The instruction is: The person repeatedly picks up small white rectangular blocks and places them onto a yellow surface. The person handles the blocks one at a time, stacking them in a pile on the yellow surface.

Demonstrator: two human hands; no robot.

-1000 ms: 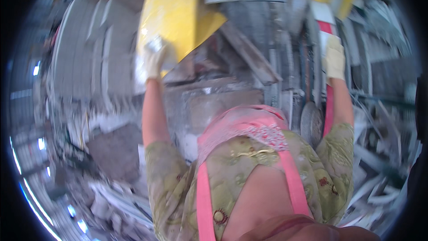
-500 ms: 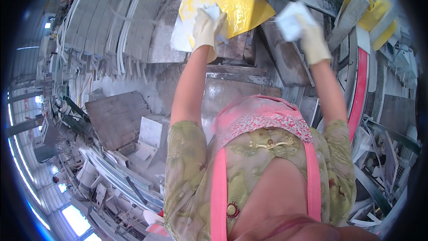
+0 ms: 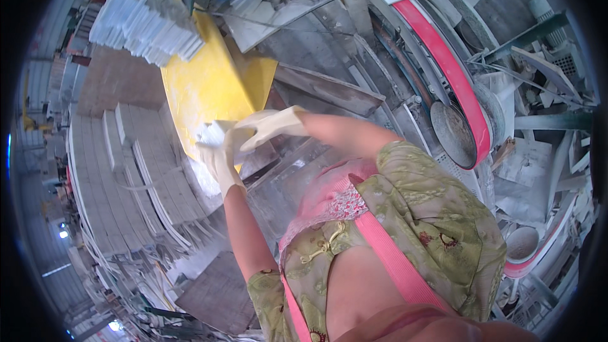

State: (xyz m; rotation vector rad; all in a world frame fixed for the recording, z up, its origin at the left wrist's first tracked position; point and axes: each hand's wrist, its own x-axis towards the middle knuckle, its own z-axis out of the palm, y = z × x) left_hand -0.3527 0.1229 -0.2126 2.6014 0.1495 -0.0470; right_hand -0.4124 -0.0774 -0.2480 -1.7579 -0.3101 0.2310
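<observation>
Both of my hands wear cream rubber gloves and meet over a yellow sheet draped on a slanted surface. My left hand is closed on a small bunch of white tiles at the sheet's near end. From the right, my right hand reaches over to the same tiles, its thumb and fingers apart and the fingertips beside them. Whether it touches a tile is hard to make out. White dust or wetness coats the yellow sheet around the tiles.
A row of thin white tiles stands at the sheet's far end. Stacked grey-white strips rise on the left. On the right, a red belt runs round a grey wheel. A brown board lies at lower left.
My view has turned toward the right. My right hand, which held a white tile out to the right, has come across to the tiles at my left hand.
</observation>
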